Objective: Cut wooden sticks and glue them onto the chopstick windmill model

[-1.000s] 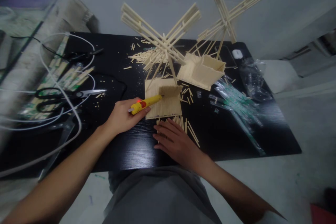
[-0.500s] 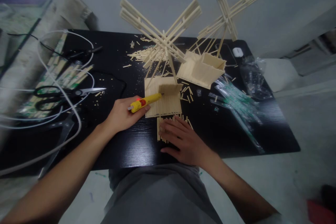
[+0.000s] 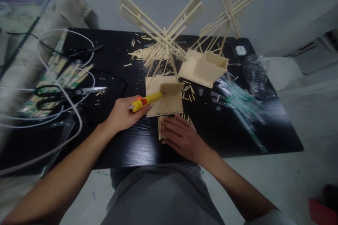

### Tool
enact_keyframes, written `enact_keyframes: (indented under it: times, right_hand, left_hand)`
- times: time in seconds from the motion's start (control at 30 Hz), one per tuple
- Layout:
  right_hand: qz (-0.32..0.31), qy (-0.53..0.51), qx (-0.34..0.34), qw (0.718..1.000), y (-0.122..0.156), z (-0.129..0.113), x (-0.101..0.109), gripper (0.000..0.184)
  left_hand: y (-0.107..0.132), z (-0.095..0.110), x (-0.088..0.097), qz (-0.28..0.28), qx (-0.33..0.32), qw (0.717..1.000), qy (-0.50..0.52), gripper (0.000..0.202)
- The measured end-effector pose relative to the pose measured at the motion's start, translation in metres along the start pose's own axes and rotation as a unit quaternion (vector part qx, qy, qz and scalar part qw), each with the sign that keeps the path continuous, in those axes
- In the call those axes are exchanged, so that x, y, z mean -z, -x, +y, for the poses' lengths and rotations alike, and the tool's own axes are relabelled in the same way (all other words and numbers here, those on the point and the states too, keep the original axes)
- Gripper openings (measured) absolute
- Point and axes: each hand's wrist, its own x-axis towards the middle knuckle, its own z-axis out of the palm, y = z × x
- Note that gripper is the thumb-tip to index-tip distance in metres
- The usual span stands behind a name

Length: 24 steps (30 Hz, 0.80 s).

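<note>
My left hand (image 3: 124, 114) is wrapped round a yellow glue gun (image 3: 146, 102) with a red lit part. Its dark tip points at the foot of a small upright stick wall (image 3: 171, 88) on a square stick base (image 3: 165, 105); whether they touch I cannot tell. Behind this base, slanted sticks carry a cross of long blades (image 3: 165, 38), like a windmill. My right hand (image 3: 186, 139) lies flat with fingers stretched over a row of short wooden sticks (image 3: 160, 130) in front of the base, hiding most of them.
A second stick windmill (image 3: 203, 65) stands at the back right. Plastic wrappers (image 3: 237, 98) lie right of it. Loose stick pieces (image 3: 142, 54) are piled behind. Black scissors (image 3: 79, 92), a white cable (image 3: 76, 110) and bundled sticks (image 3: 56, 74) occupy the black table's left side.
My right thumb has drawn in closer to the other fingers on the short sticks. My left hand and the glue gun stay almost where they were; the view shifts slightly.
</note>
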Motion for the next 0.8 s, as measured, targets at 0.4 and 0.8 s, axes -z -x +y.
enact_keyframes:
  times: [0.4, 0.8]
  right_hand:
    - [0.015, 0.014, 0.013, 1.0, -0.0056, -0.0056, -0.0003, 0.025]
    - [0.039, -0.011, 0.011, 0.999, -0.0054, -0.007, -0.0078, 0.018]
  left_hand:
    - [0.0006, -0.001, 0.0004, -0.009, 0.009, 1.0, -0.01, 0.035]
    - [0.0015, -0.0035, -0.0012, -0.006, 0.006, 1.0, -0.011, 0.035]
